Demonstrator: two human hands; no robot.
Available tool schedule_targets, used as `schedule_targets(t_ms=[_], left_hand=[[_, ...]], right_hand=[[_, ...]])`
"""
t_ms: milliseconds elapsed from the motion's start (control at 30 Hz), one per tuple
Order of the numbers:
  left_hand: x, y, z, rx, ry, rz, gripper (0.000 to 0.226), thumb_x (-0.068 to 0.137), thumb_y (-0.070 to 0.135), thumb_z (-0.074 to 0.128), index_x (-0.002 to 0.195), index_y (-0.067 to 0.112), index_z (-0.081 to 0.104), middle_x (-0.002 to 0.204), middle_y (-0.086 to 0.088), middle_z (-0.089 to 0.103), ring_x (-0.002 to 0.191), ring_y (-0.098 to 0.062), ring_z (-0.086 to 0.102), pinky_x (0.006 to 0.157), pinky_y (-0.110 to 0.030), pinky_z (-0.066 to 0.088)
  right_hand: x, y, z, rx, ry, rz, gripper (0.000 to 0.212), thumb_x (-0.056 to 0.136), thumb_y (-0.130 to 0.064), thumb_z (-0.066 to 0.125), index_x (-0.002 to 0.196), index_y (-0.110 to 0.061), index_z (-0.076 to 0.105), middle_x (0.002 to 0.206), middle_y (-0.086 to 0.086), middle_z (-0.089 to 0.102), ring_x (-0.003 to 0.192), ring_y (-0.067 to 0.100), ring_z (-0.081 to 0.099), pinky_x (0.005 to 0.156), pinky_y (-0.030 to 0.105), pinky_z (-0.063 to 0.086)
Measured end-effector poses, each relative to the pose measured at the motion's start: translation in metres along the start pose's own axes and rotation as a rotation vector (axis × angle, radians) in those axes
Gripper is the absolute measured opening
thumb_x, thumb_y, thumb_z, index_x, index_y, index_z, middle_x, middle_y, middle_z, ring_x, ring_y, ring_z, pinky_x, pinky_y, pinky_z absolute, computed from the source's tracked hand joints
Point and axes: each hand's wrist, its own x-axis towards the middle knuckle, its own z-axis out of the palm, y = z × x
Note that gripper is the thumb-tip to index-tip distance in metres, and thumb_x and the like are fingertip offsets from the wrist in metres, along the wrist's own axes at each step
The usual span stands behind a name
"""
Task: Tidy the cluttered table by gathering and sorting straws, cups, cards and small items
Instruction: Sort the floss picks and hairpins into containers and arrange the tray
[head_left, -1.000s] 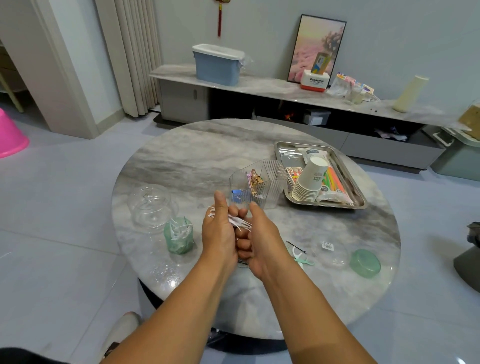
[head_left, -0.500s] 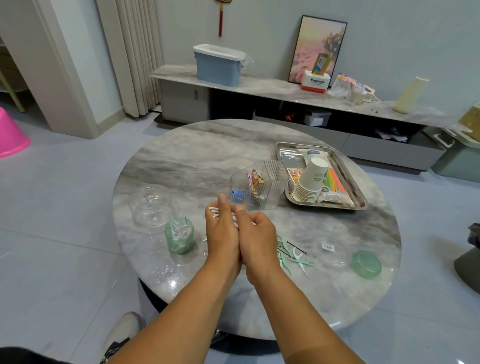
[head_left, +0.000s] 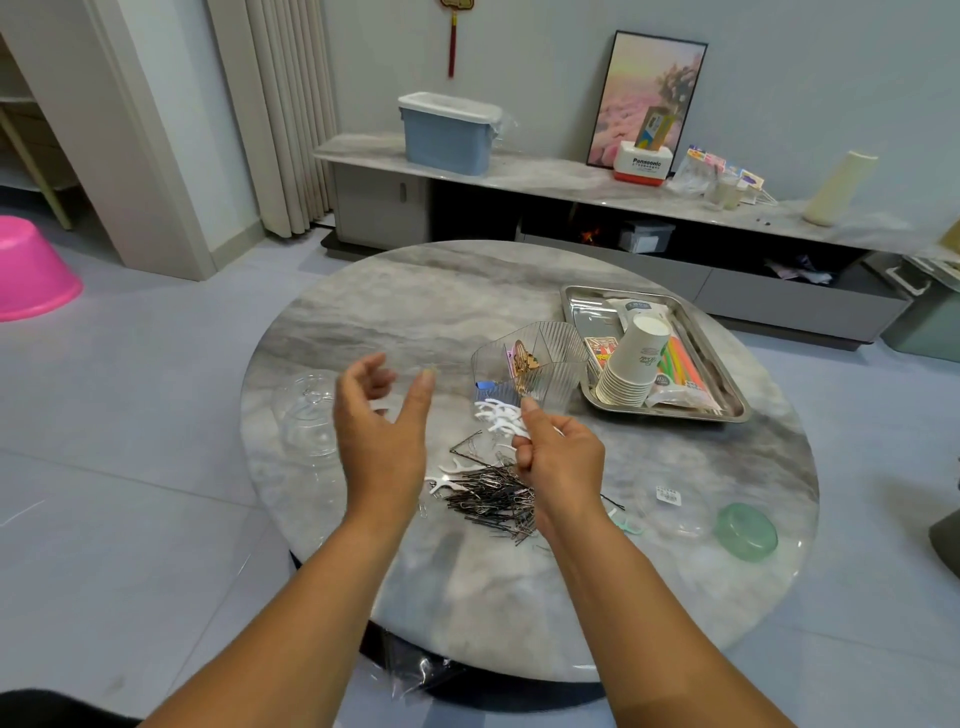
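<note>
Right hand (head_left: 558, 462) pinches a bunch of white floss picks (head_left: 498, 415) between thumb and curled fingers, heads fanned toward the clear divided organiser (head_left: 530, 371) just beyond; I judge I hold them so in order to drop them into one compartment. Left hand (head_left: 382, 426) hangs above the table with fingers spread and loosely bent, gripping nothing.

Beneath and between my hands lies a heap of dark hairpins (head_left: 491, 496), with a few loose white floss picks at its left edge. These are unsorted. A pale green pick (head_left: 626, 526) lies to the right of my right wrist. Further right sit a clear lid with a label (head_left: 670, 501) and a green cap (head_left: 745, 531), apart from each other. To the left stands a clear domed lid (head_left: 309, 415).

Beyond the organiser, the steel tray (head_left: 579, 304) holds a stack of paper cups (head_left: 631, 364) lying tilted, coloured straws (head_left: 680, 361) and packets; these appear already gathered.

Surface: a round grey marble table (head_left: 415, 312), glossy. Room: pale tiled floor, a low cabinet (head_left: 571, 179) along the far wall bearing a blue bin (head_left: 447, 132), a framed picture (head_left: 649, 98) and sundries; a pink basin (head_left: 31, 265) on the floor at left.
</note>
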Motion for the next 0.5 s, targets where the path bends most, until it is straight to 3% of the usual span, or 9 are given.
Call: schedule_targets(t_ms=[100,267,400,500], left_hand=[[-0.002,-0.016,-0.015,0.253,0.077,0.084,0.079,0.071,0.048,0.087,0.135,0.026,0.046,0.123,0.017,0.048,0.123,-0.015,0.045,0.104,-0.03,0.034],[-0.028,-0.051,-0.024,0.414,0.05,-0.065,0.111,0.061,0.04,0.095,0.15,0.019,0.032,0.148,-0.007,0.043,0.139,-0.026,0.034,0.111,-0.036,0.029],[-0.036,-0.07,-0.03,0.361,0.0,-0.283,0.099,0.068,0.029,0.094,0.147,0.021,0.034,0.139,-0.008,0.054,0.127,-0.031,0.051,0.1,-0.046,0.047],[-0.029,-0.069,-0.031,0.381,-0.088,-0.164,0.074,0.072,0.021,0.089,0.136,0.022,0.051,0.129,-0.001,0.056,0.117,-0.024,0.055,0.097,-0.04,0.048]], right_hand=[[0.004,0.001,-0.002,-0.008,0.012,0.019,0.024,0.094,-0.026,0.073,0.095,-0.005,0.061,0.051,0.001,0.059,0.039,0.007,0.044,0.04,0.019,0.037],[0.004,0.006,-0.002,-0.034,0.029,0.014,0.025,0.093,-0.026,0.073,0.087,-0.005,0.06,0.051,0.003,0.061,0.038,0.008,0.044,0.04,0.019,0.038],[0.002,0.007,-0.002,-0.122,0.019,-0.044,0.027,0.093,-0.03,0.073,0.085,-0.007,0.061,0.05,0.003,0.063,0.039,0.009,0.047,0.041,0.02,0.04],[0.002,0.004,-0.001,-0.213,-0.019,-0.17,0.025,0.092,-0.032,0.074,0.086,-0.011,0.063,0.054,0.004,0.066,0.039,0.011,0.049,0.043,0.025,0.04]])
